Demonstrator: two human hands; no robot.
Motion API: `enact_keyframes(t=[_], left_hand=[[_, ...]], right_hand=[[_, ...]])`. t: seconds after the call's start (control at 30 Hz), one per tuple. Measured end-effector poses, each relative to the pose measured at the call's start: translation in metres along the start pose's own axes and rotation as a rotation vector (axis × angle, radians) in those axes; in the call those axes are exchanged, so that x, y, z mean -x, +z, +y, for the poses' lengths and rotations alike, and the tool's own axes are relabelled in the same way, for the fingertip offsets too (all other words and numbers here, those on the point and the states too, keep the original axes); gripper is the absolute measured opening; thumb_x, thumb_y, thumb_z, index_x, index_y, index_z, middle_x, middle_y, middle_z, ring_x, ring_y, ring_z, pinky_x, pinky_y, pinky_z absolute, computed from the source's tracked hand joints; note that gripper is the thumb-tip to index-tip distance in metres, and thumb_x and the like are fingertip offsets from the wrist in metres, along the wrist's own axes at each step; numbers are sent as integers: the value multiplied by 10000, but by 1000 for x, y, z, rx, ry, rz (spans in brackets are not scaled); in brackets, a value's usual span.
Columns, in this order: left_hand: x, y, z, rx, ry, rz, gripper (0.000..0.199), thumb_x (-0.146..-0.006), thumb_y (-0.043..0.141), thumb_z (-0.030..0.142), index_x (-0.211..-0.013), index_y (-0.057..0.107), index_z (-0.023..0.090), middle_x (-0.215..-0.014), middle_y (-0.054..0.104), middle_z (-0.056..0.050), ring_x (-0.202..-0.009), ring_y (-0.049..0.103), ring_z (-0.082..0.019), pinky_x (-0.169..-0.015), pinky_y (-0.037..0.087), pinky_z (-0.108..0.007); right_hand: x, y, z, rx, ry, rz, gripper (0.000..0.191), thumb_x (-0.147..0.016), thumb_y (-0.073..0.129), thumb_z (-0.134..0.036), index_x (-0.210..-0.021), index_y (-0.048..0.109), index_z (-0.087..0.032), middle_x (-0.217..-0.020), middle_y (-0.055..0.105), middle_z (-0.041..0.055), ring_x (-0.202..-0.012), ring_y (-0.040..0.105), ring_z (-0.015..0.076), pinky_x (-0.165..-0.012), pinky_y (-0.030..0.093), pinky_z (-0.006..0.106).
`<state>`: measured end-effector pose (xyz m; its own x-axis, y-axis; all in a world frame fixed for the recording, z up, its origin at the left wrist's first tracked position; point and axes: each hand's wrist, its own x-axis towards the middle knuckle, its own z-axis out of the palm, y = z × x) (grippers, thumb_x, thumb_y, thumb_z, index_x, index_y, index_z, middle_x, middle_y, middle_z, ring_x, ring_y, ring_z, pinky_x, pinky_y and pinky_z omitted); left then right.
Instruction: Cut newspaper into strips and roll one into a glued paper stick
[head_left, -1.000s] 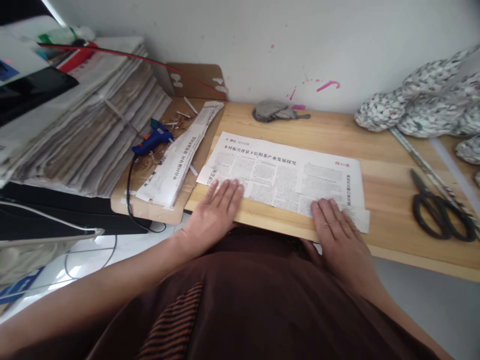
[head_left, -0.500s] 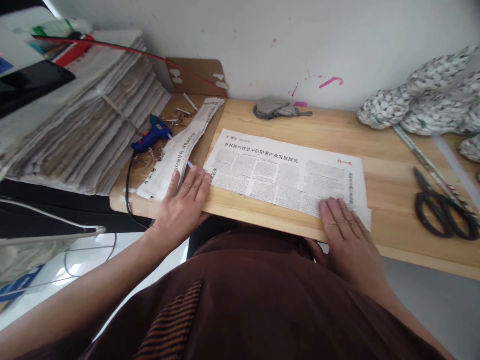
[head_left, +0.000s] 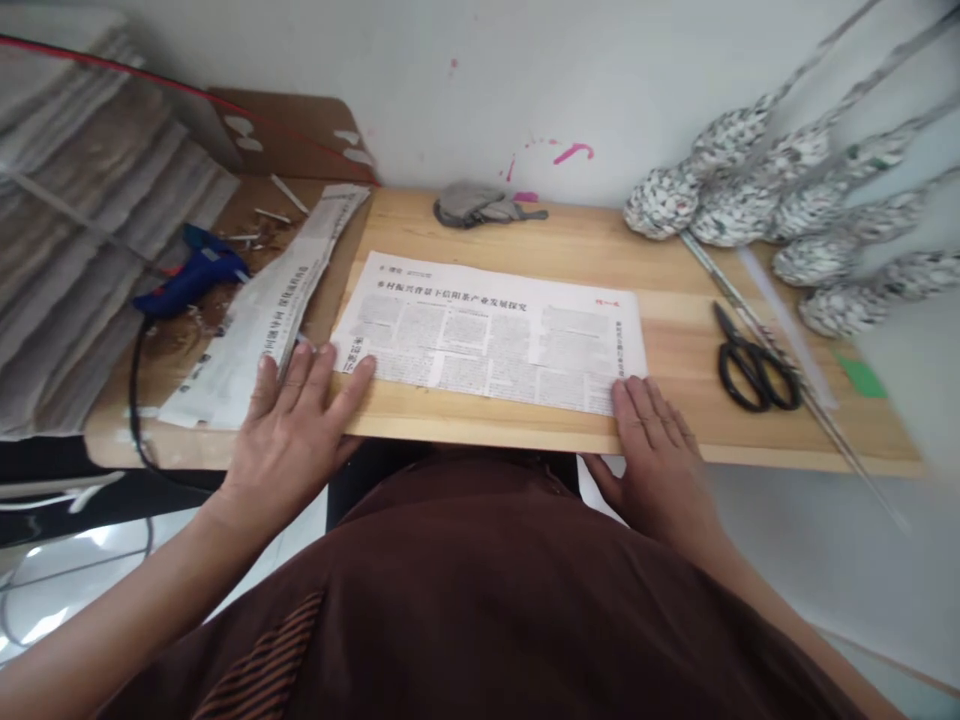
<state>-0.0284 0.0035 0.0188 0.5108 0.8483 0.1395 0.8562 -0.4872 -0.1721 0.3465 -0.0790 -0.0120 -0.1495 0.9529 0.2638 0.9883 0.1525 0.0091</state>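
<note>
A long folded strip of newspaper [head_left: 491,335] lies flat along the front of the wooden table. My left hand [head_left: 292,425] rests palm down at its left end, fingers spread, with the index fingertip on the strip's lower left corner. The other fingertips touch or lie close to a pile of narrow newspaper strips [head_left: 259,320]. At the opposite end, my right hand [head_left: 660,455] lies over the lower right corner, fingers stretched out and close together. Its thumb is below the table's front edge.
Black-handled scissors [head_left: 754,365] and a thin patterned rod [head_left: 799,380] lie to the right, near several woven bulb-shaped pieces [head_left: 664,203]. A blue glue gun [head_left: 195,275] sits left, before a newspaper stack [head_left: 97,230]. A grey cloth item [head_left: 480,205] lies by the wall.
The view has swung right, bringing more woven pieces into sight. My left index finger now reaches onto the strip. My right hand has shifted outward to the strip's corner.
</note>
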Motion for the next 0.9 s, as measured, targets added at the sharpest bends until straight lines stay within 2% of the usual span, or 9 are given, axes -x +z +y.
enact_keyframes(t=[0.13, 0.23, 0.33, 0.4, 0.53, 0.67, 0.73, 0.8, 0.9], left_hand=[[-1, 0, 3, 25, 6, 13, 638, -950, 500, 262, -1532, 275, 129, -1573, 320, -242, -1497, 148, -360, -1172, 201, -599], [-2, 6, 3, 98, 54, 36, 721, -947, 490, 255, -1568, 153, 114, -1580, 319, -223, -1501, 177, -317, -1192, 218, -532], [-3, 10, 5, 116, 63, 41, 791, -944, 499, 263, -1579, 59, 93, -1580, 297, -252, -1490, 216, -329, -1189, 244, -517], [-3, 10, 8, 105, 49, 31, 815, -941, 520, 278, -1587, 42, 143, -1598, 253, -244, -1485, 214, -352, -1181, 252, -540], [-6, 5, 14, 102, 47, 29, 875, -887, 619, 253, -1579, 92, 350, -1651, 43, -163, -1471, 184, -416, -1155, 285, -588], [-7, 2, 18, 119, 51, 51, 938, -854, 665, 254, -1567, 77, 412, -1654, -16, -139, -1466, 163, -442, -1141, 290, -617], [-8, 3, 20, 123, 60, 40, 908, -882, 633, 277, -1575, 56, 379, -1655, 17, -156, -1475, 151, -424, -1151, 273, -611], [-10, 6, 24, 138, 99, 49, 897, -909, 595, 288, -1588, 8, 287, -1636, 151, -202, -1483, 175, -390, -1165, 260, -590], [-15, 10, 29, 181, 181, 85, 936, -923, 572, 288, -1578, -85, 162, -1579, 301, -250, -1485, 222, -344, -1177, 269, -550]], right_hand=[[2, -3, 1, 13, 46, -22, 820, -920, 566, -360, -1572, 167, -62, -1571, 339, 222, -1484, 253, 335, -1179, 256, 519], [4, -5, 2, 13, 85, -37, 831, -925, 563, -383, -1578, 148, -77, -1577, 328, 217, -1489, 236, 335, -1179, 252, 529], [5, -7, 4, 8, 112, -43, 848, -924, 563, -398, -1581, 134, -74, -1574, 330, 220, -1496, 205, 348, -1170, 257, 549], [6, -8, 5, 4, 123, -41, 854, -927, 557, -407, -1582, 124, -72, -1570, 336, 223, -1497, 195, 358, -1164, 261, 563], [6, -9, 5, -9, 137, -48, 889, -928, 554, -429, -1590, 70, -84, -1572, 327, 229, -1496, 186, 372, -1159, 258, 587], [8, -11, 3, 5, 167, -79, 955, -916, 560, -494, -1584, 37, -56, -1578, 297, 251, -1503, 148, 377, -1173, 242, 579], [8, -14, 2, 11, 185, -92, 1029, -890, 568, -569, -1574, 32, -19, -1582, 261, 280, -1506, 112, 391, -1179, 228, 583], [6, -19, 0, 2, 175, -92, 1104, -856, 573, -638, -1567, 26, 5, -1589, 216, 302, -1509, 73, 401, -1185, 208, 589], [-10, -27, -11, -60, 71, -88, 1134, -829, 525, -726, -1572, 33, -26, -1602, 203, 281, -1516, 50, 384, -1198, 171, 586]])
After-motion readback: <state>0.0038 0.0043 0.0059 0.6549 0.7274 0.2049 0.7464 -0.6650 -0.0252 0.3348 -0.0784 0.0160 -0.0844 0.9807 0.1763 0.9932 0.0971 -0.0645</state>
